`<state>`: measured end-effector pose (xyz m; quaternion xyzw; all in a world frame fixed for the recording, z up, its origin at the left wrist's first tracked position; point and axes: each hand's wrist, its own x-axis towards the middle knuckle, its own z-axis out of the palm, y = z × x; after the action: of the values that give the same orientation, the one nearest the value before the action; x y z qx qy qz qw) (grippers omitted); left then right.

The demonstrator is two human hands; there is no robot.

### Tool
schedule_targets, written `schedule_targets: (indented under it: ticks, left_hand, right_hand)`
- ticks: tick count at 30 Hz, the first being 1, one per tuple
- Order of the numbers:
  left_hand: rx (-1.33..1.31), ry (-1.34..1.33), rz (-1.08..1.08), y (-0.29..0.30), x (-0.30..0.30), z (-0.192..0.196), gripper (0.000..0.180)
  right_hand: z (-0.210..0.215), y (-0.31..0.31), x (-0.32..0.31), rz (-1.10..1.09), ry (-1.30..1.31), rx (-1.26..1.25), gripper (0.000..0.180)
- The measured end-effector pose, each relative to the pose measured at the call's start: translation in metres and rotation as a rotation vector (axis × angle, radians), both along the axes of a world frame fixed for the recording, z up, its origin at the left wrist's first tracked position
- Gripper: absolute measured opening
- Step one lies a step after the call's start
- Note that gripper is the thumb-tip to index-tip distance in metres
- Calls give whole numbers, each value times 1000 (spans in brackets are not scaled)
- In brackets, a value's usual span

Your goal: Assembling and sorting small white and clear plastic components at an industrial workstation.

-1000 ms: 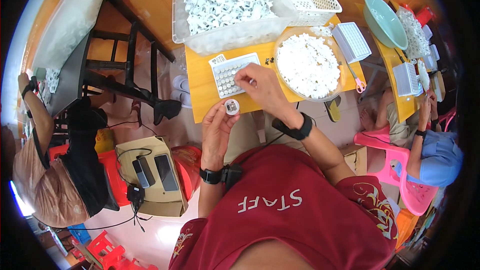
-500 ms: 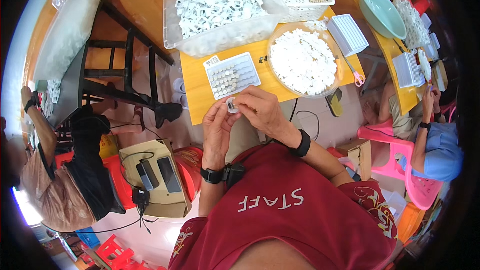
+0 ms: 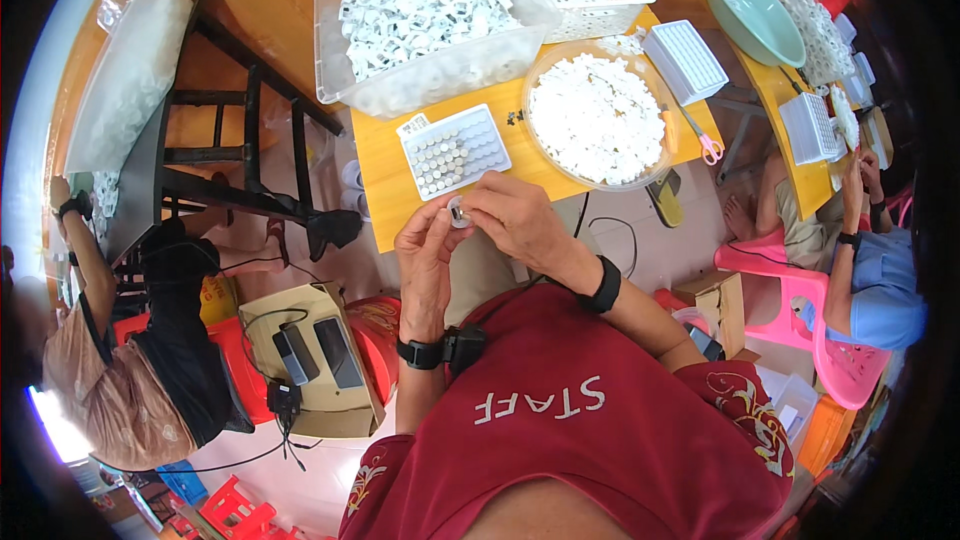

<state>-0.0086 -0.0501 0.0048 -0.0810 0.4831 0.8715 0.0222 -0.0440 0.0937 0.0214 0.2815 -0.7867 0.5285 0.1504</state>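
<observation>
Just off the table's near edge, my left hand [image 3: 425, 245] pinches a small white rounded plastic part [image 3: 459, 212] between thumb and fingers. My right hand [image 3: 515, 220] meets it from the other side, its fingertips closed on the same part. A dark or metallic spot shows in the part's middle; finer detail is too small to tell. Beyond my hands lies a white tray [image 3: 485, 144] with rows of round hollows, several of them holding small silvery round pieces [image 3: 438, 160]. Behind the tray stands a clear bin [image 3: 400, 90] heaped with similar white parts [image 3: 425, 15].
A round tub [image 3: 535, 130] of small white pieces sits on the yellow table [image 3: 385, 205], near pink-handled scissors [image 3: 711, 148], stacked white trays [image 3: 686, 60] and a perforated basket [image 3: 590, 10]. Co-workers sit left and right. A cardboard box [image 3: 330, 395] with phones is at my left.
The view has shifted slightly, moving the table and bins a little left in the picture. Both hands keep the white part between them, with only a small shift of the fingers.
</observation>
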Motion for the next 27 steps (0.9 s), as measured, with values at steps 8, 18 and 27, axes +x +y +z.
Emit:
schedule_targets:
  ticks: [8,18,27]
  left_hand:
    - [-12,-5,-46,-1,2,-4,23]
    - [-74,-22,-61,0,2,-8,23]
    - [-96,-41,-84,5,1,2,23]
  right_hand:
    - [4,12,-8,167,-337,-66,8]
    - [-4,10,-10,133,-261,-12,6]
    - [-11,14,-12,168,-662,-327,10]
